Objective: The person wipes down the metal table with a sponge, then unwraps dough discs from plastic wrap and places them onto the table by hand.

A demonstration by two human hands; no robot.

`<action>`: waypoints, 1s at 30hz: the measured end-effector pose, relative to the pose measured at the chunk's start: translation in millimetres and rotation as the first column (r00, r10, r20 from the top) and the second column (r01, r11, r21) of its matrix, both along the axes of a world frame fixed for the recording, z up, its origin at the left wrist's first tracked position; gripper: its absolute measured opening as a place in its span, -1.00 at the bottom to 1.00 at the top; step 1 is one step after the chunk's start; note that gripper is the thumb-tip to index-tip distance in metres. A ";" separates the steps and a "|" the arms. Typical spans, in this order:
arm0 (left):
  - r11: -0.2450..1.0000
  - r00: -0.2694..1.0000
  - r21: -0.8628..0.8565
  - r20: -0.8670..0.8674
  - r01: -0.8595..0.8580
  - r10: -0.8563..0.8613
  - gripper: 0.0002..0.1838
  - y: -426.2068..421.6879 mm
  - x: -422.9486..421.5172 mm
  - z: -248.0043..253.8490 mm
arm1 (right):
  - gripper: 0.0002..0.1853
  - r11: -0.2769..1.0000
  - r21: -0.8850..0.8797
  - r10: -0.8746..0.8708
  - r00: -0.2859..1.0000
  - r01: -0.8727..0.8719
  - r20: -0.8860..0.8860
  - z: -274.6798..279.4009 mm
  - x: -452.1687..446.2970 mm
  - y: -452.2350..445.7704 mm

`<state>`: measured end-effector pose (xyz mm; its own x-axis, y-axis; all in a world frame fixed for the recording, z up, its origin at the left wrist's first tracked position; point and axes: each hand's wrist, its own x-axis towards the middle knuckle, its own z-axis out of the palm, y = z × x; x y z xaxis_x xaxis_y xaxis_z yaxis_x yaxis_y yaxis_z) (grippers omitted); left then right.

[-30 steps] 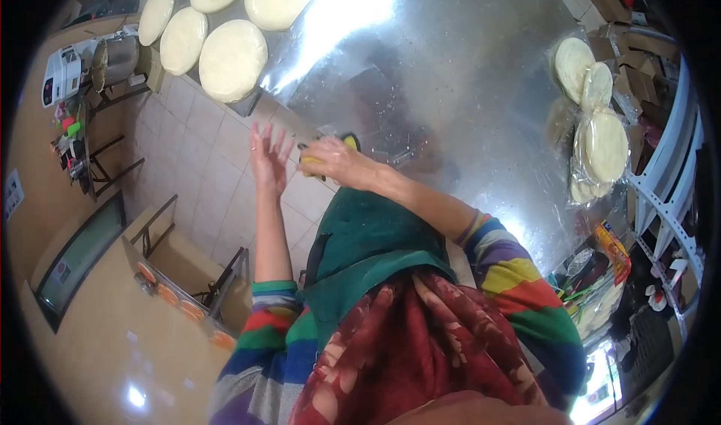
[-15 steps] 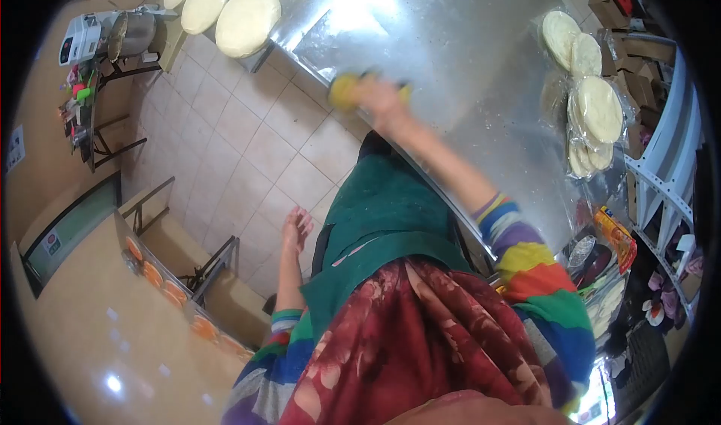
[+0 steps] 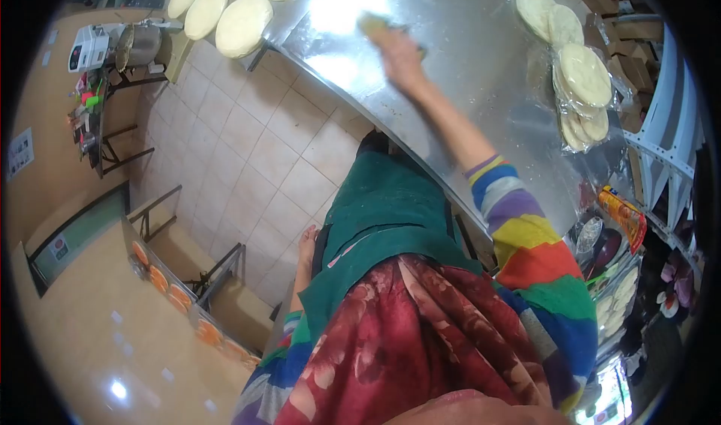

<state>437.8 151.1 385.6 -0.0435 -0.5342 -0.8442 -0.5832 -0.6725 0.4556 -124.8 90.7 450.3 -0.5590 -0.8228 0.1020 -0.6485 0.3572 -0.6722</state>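
My right hand (image 3: 402, 55) reaches over the shiny metal table (image 3: 481, 87). Its fingers close around a yellow sponge-like thing (image 3: 372, 25), pressed to the tabletop and blurred by motion. My left hand (image 3: 309, 238) hangs low beside the green apron (image 3: 390, 207), above the tiled floor. It holds nothing that I can see, and its fingers look loosely open, though small and partly turned away. Flat rounds of pale dough (image 3: 244, 27) lie beyond the table's left corner. More pale rounds in clear plastic (image 3: 584, 75) rest along the table's far right side.
A metal pot (image 3: 139, 47) stands near a white appliance (image 3: 90, 48) at the upper left. An orange packet (image 3: 622, 218) and other items crowd the right end. White shelving (image 3: 665, 151) and cardboard boxes (image 3: 627, 72) border the table's far side.
My right hand has slid the yellow sponge-like thing from the table's near edge farther in across the top. My left hand has dropped back closer to the apron. The view has shifted slightly.
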 end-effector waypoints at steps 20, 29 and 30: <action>0.998 0.988 0.045 -0.152 0.040 -0.033 -0.60 -32.0 -16.6 9.2 | -0.50 0.978 -0.201 0.054 0.999 -0.052 0.003 -33.9 18.5 62.7; 0.993 0.992 -0.012 -0.040 0.120 -0.121 -0.56 -56.0 -48.2 26.5 | -0.67 0.808 -0.557 0.470 0.781 -0.193 0.411 37.9 98.1 111.4; 0.994 0.994 0.015 -0.013 0.106 -0.105 -0.56 -58.5 -65.0 40.7 | -0.61 0.888 -0.449 0.286 0.885 -0.101 0.368 38.2 57.7 117.9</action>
